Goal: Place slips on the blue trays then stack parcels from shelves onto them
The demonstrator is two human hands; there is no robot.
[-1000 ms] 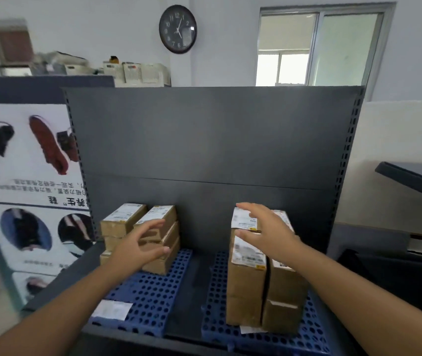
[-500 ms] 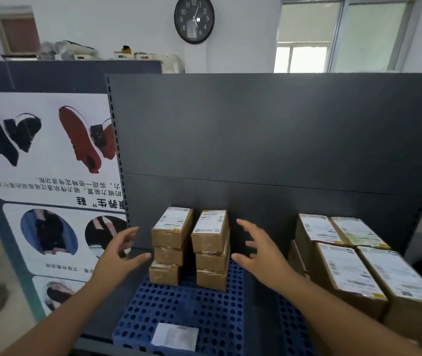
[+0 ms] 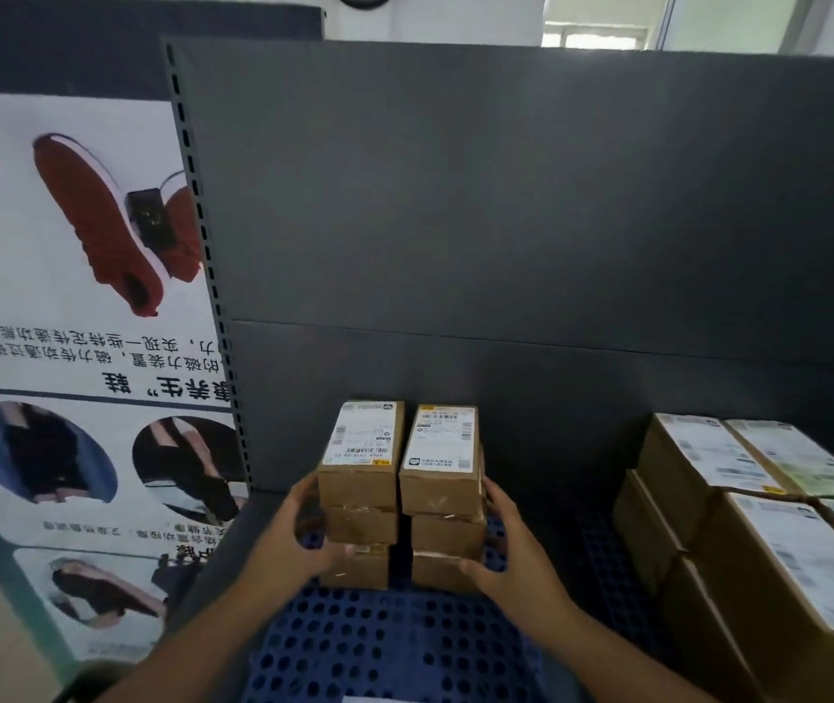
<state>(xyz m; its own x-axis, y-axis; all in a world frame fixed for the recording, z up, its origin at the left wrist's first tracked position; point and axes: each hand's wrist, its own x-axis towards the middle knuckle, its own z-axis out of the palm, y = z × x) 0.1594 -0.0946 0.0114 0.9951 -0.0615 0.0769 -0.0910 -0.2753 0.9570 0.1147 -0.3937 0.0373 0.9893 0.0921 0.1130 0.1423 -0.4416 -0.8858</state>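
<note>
Two side-by-side stacks of small brown parcels stand at the back of a blue perforated tray (image 3: 384, 641) on the dark shelf. The left stack (image 3: 360, 479) and the right stack (image 3: 441, 482) are each three boxes high, with white labels on top. My left hand (image 3: 298, 540) grips the left stack's outer side, its thumb across the front of the lowest box. My right hand (image 3: 504, 555) grips the right stack's outer side the same way. A white slip (image 3: 369, 699) just shows at the tray's near edge.
Larger labelled parcels (image 3: 760, 540) are piled at the right on a second blue tray (image 3: 602, 565). The grey shelf back panel (image 3: 506, 246) rises close behind the stacks. A shoe poster (image 3: 75, 296) stands to the left.
Both hands, open in the air before, have come in and closed on the outer sides of the two small stacks. The view has moved closer and lower.
</note>
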